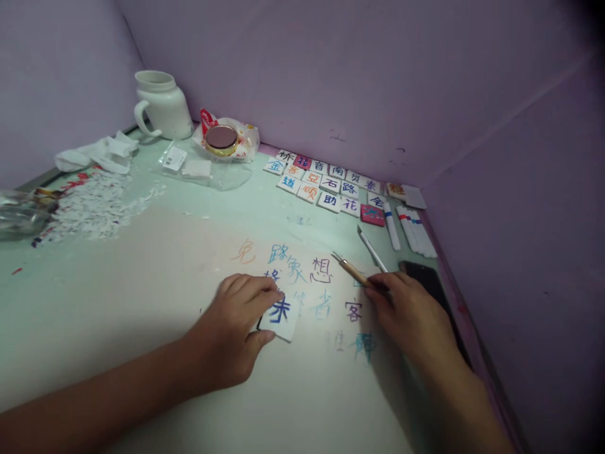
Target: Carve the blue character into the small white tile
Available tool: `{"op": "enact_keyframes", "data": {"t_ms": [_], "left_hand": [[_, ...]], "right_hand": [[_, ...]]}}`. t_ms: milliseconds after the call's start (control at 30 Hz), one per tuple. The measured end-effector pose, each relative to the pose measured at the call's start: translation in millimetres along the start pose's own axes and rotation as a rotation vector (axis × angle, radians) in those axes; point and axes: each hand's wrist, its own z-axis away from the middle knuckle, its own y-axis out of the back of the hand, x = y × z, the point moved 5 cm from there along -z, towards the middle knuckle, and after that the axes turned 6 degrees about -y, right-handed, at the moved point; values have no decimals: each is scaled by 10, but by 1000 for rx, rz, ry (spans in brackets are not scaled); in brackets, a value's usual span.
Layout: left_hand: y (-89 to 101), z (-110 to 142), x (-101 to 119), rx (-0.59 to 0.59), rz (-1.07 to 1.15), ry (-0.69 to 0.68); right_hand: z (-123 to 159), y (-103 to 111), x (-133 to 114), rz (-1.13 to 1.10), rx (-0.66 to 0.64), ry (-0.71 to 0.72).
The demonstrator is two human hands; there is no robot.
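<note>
My left hand (236,331) grips the left edge of a small white square tile (282,318), thumb below and fingers above. A dark blue character is on the tile, partly hidden by my fingers. To the right, my right hand (409,306) is closed around a carving tool with a wooden handle (353,272) and a thin metal tip. The tip points up and left, apart from the tile. Coloured handwritten characters (321,271) cover the table surface around both hands. Just beyond my right hand lies a slim white craft knife (372,248).
Rows of lettered square tiles (331,184) lie along the back wall, with white markers (416,230) at their right. A dark phone (428,287) is beside my right hand. White shavings (97,205), a white mug (164,107) and a round tin (221,139) are at the left and back.
</note>
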Motion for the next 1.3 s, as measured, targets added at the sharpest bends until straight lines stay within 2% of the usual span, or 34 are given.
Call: {"op": "enact_keyframes", "data": {"t_ms": [133, 267, 400, 500, 667, 767, 967, 1100, 1300], "left_hand": [[-4, -1, -2, 1, -6, -4], [-2, 4, 1, 9, -12, -9], [-7, 14, -2, -7, -31, 1], [-9, 16, -1, -27, -58, 11], [-7, 3, 3, -43, -92, 45], [-12, 8, 7, -53, -96, 41], [-31, 57, -58, -18, -150, 21], [-37, 55, -64, -4, -139, -1], [-19, 27, -7, -19, -89, 13]], "right_hand": [[-53, -73, 0, -37, 8, 62], [-23, -60, -101, -65, 49, 73], [182, 27, -249, -305, 10, 60], [398, 120, -421, -472, -28, 121], [646, 158, -687, -300, 42, 332], [680, 106, -700, -289, 23, 292], [653, 122, -729, -451, -9, 186], [652, 145, -755, -479, 43, 159], [721, 65, -747, -473, 88, 136]]}}
